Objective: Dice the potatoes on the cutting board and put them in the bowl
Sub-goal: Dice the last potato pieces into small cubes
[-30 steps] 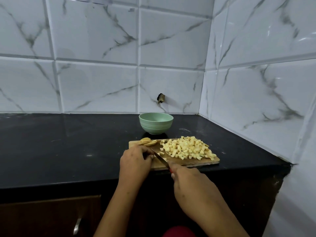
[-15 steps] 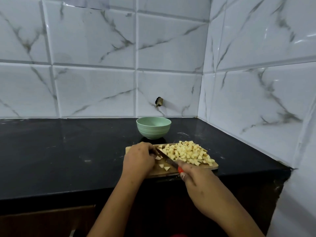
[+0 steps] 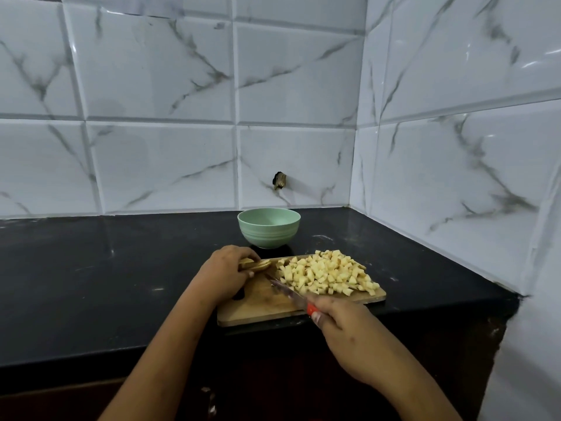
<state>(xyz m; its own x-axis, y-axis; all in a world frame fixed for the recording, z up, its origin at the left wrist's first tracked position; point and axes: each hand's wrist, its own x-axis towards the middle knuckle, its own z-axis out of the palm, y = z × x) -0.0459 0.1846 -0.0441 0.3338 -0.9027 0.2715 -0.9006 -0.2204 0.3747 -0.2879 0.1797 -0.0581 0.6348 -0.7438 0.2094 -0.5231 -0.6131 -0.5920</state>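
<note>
On the black stone surface (image 3: 121,268), a rectangular wooden cutting board (image 3: 261,303) lies at the near edge. A heap of pale diced potato cubes (image 3: 328,273) covers its right half. The left-hand grip (image 3: 226,271) curls over uncut potato slices (image 3: 256,264) at the board's far left corner. The right-hand grip (image 3: 349,332) clasps a red-handled knife (image 3: 288,291), blade angled along the heap's left side. A round mint-green bowl (image 3: 268,227) stands just beyond the board.
</note>
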